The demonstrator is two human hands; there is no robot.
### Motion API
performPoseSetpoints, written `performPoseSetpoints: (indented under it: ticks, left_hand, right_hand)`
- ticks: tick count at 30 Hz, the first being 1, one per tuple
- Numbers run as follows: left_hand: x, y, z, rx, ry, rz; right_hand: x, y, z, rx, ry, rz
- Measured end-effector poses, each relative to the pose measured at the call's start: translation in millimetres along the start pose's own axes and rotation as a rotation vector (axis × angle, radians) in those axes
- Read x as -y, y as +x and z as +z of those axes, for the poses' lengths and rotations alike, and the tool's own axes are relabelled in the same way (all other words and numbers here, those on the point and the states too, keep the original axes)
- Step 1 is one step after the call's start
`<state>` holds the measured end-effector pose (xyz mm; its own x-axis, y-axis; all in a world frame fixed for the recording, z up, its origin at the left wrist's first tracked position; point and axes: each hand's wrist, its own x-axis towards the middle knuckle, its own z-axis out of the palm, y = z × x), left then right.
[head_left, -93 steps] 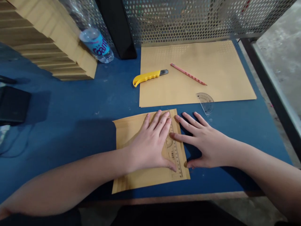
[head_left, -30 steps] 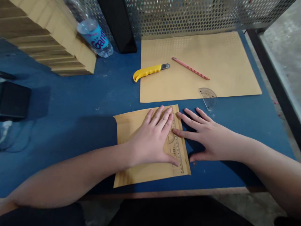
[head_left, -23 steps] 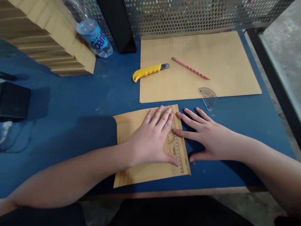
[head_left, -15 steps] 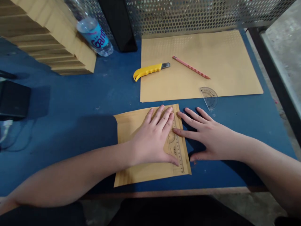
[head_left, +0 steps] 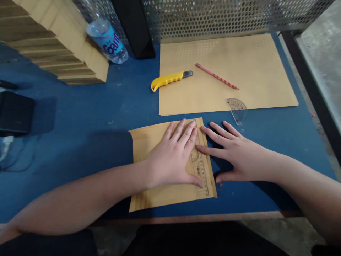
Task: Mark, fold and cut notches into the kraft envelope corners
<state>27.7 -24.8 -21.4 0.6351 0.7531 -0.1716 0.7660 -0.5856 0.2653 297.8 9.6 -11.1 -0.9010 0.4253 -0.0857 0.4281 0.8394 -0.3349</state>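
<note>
Blue table, with a large brown sheet at the back. Nearer, a small brown envelope flat at the front edge. Left hand spread open, flat on envelope and clear ruler. Right hand open, flat on table, fingertips touching ruler's right edge. Farther back, yellow cutter, pencil, protractor.

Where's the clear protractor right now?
The clear plastic half-round protractor lies in the head view's right half, overlapping the near edge of the large tan sheet, just beyond the right hand.
</note>
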Motion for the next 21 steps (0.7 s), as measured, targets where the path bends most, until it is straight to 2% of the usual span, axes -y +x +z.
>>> performPoseSetpoints:
  ticks: [21]
  left_hand:
    - [1.0,0.5,0.8,-0.012,-0.026,0.004]
  right_hand:
    - [-1.5,-1.3,1.7,-0.017,0.018,0.000]
